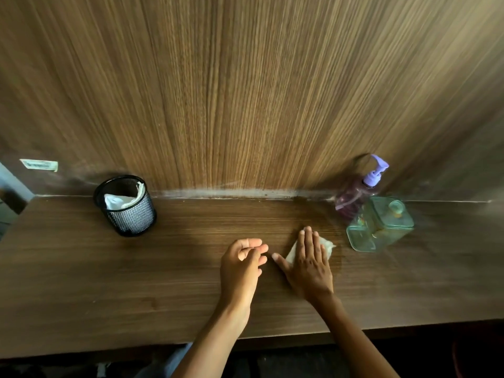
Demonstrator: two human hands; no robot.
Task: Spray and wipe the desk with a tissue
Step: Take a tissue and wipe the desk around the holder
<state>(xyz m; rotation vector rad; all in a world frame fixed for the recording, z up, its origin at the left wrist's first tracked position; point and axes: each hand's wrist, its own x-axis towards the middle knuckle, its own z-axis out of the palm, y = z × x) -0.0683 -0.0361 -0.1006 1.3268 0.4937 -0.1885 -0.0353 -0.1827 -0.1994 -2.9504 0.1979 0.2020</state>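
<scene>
My right hand [308, 264] lies flat with straight fingers on a white tissue [328, 245], pressing it onto the wooden desk [109, 282] right of centre. The tissue's edges show on both sides of the fingers. My left hand [242, 264] hovers just left of it, fingers loosely curled, holding nothing. A clear bottle with a purple pump top [360, 190] stands at the back right against the wall panel.
A green-tinted glass jar [380, 226] stands right of the tissue, in front of the bottle. A black mesh cup [126, 205] with white tissues in it stands at the back left. A wood panel wall rises behind the desk; the front edge is near my arms.
</scene>
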